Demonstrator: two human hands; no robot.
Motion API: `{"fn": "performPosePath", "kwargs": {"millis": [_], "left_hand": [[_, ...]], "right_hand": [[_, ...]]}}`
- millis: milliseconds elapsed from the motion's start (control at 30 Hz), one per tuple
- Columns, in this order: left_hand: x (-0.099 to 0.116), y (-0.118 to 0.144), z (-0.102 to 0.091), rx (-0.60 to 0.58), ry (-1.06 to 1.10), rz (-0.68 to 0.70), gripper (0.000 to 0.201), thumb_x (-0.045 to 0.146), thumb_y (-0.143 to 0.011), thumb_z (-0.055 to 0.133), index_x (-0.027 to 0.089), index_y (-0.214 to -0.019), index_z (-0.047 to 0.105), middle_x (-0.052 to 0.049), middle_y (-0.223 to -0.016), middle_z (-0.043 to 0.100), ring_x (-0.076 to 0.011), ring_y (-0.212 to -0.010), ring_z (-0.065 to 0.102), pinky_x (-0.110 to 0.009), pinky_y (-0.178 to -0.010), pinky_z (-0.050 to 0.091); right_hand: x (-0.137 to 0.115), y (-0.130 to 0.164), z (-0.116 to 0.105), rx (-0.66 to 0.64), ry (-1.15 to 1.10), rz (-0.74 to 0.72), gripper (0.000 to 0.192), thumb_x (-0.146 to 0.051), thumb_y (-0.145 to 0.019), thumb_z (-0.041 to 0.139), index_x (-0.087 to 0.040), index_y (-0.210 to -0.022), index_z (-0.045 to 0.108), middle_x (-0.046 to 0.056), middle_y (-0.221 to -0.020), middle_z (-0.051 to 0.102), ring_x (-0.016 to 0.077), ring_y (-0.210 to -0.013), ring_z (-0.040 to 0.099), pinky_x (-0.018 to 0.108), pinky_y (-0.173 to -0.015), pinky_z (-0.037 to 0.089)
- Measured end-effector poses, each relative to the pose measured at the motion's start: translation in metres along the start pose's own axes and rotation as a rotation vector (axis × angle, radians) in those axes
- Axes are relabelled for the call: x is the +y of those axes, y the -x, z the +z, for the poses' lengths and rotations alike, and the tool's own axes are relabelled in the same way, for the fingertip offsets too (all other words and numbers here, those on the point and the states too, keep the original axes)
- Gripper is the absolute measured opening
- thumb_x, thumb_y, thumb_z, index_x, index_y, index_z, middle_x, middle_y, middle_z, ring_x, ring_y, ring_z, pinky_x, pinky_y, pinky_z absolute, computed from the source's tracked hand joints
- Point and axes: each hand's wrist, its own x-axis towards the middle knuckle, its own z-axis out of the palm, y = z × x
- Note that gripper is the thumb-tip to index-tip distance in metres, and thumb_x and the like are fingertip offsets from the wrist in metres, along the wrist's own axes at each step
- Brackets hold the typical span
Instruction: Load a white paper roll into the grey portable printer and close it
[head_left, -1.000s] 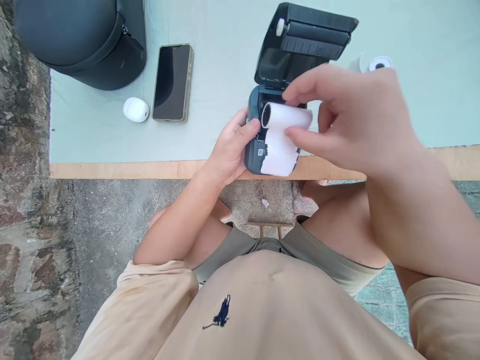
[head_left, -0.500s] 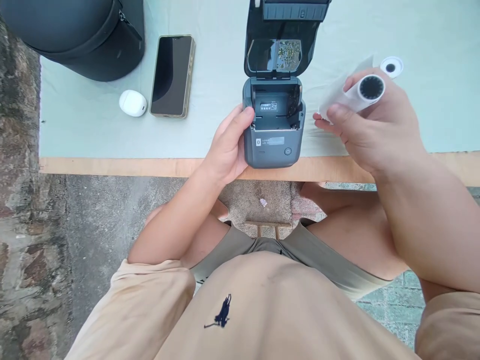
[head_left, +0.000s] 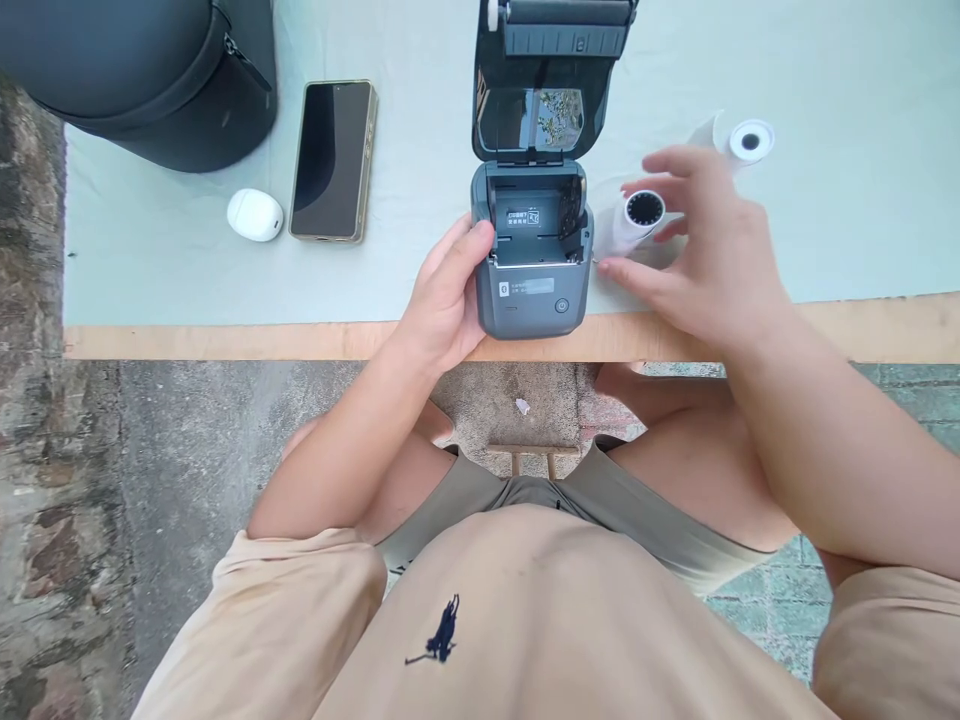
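My left hand [head_left: 450, 290] grips the left side of a dark grey label printer [head_left: 532, 306], thumb on the rim of its paper bay. The printer's lid [head_left: 541, 110] is raised, and the bay inside holds no roll. Just right of the printer, a white label roll [head_left: 624, 228] with a dark ribbed core stands on the cloth. My right hand [head_left: 701, 240] is beside that roll with thumb and fingers spread apart around it; whether a fingertip touches it I cannot tell. Behind the hand is a second white roll [head_left: 763, 146] with a loose end of paper.
A smartphone [head_left: 334, 160] and a white earbud case [head_left: 255, 215] lie left of the printer. A black zippered case [head_left: 165, 90] fills the far left corner. The pale cloth [head_left: 420, 120] stops at the table's wooden front edge [head_left: 300, 341], close to the printer.
My right hand has brought the label roll left, set it down by the printer and spread its fingers. The second roll shows more fully. My left hand keeps its hold.
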Motion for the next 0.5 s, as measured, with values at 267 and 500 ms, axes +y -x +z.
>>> {"fn": "performPosePath", "kwargs": {"millis": [267, 500], "left_hand": [[-0.001, 0.000, -0.001, 0.012, -0.001, 0.007, 0.032, 0.051, -0.099, 0.069, 0.022, -0.110, 0.075, -0.005, -0.125, 0.083, -0.0333, -0.152, 0.062, -0.048, -0.124, 0.059], [0.000, 0.001, -0.001, -0.002, -0.021, 0.018, 0.028, 0.045, -0.103, 0.060, 0.021, -0.105, 0.075, -0.005, -0.123, 0.082, -0.0319, -0.153, 0.060, -0.045, -0.124, 0.059]], "right_hand": [[0.041, -0.013, -0.031, 0.356, 0.169, -0.082, 0.063, -0.026, -0.079, 0.080, -0.026, -0.138, 0.059, 0.013, -0.141, 0.063, 0.0284, -0.119, 0.068, 0.041, -0.077, 0.051], [0.047, -0.030, -0.011, 0.155, 0.151, 0.174, 0.067, -0.006, -0.075, 0.072, -0.026, -0.137, 0.056, 0.014, -0.134, 0.057, 0.0244, -0.122, 0.061, 0.042, -0.093, 0.054]]}}
